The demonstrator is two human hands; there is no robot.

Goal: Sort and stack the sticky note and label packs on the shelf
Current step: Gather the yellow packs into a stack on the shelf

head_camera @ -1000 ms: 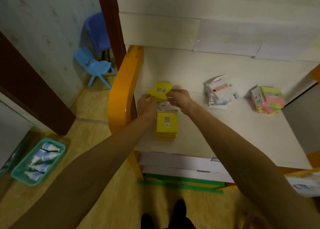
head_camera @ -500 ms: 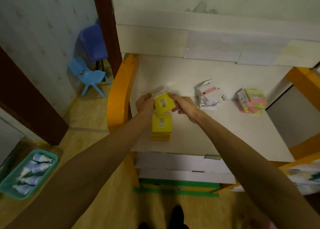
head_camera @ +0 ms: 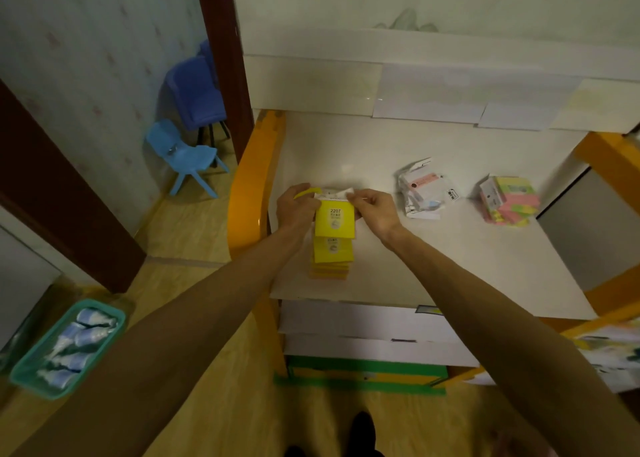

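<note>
We see both hands at frame centre over the white laminate shelf point(head_camera: 398, 269) with its orange wooden side rail point(head_camera: 252, 193). The left hand point(head_camera: 298, 205) has fingers curled round the left edge of a flat yellow plastic-wrapped label pack marked 2207 point(head_camera: 335, 220), and the right hand point(head_camera: 375, 208) pinches its upper right corner between thumb and fingertips. We read the pack as held just above a stack of matching yellow packs point(head_camera: 332, 257) lying on the shelf near its left front; whether pack and stack touch, we cannot tell. Right of centre on the shelf we note a loose heap of white clear-wrapped label packs point(head_camera: 424, 193), and further right a pile of pastel pink, green and yellow sticky note blocks point(head_camera: 510, 202), well apart from the hands. Lower left: teal plastic basket point(head_camera: 24, 375) of white-blue tubes on the floor. Upper left: small light-blue plastic chair point(head_camera: 187, 155).
</note>
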